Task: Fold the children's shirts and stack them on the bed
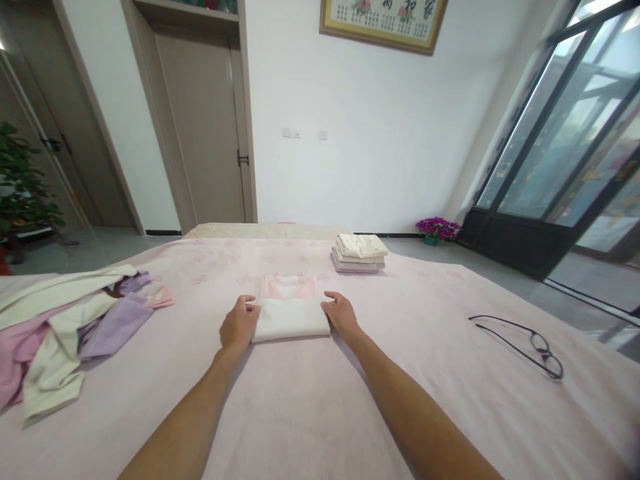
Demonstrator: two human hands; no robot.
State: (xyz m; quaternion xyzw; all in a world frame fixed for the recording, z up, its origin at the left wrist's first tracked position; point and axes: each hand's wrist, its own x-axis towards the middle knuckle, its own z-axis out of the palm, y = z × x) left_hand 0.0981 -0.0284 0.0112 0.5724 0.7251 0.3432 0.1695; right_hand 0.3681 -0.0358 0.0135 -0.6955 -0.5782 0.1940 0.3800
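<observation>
A white and pale pink garment (290, 310) lies half folded on the pink bedspread (310, 400) straight ahead of me. My left hand (239, 325) is closed on its left edge, fingers curled over the folded white part. At the right edge my right hand (341, 312) grips the fold in the same way. The pink upper part of the garment shows beyond the white fold. Both forearms stretch out over the bedspread.
A neat stack of folded clothes (359, 253) sits farther back to the right. A loose heap of cream, lilac and pink clothes (65, 327) lies at the left. Black-rimmed glasses (530, 343) rest at the right. Beyond are doors, a potted plant (20, 187) and glass doors.
</observation>
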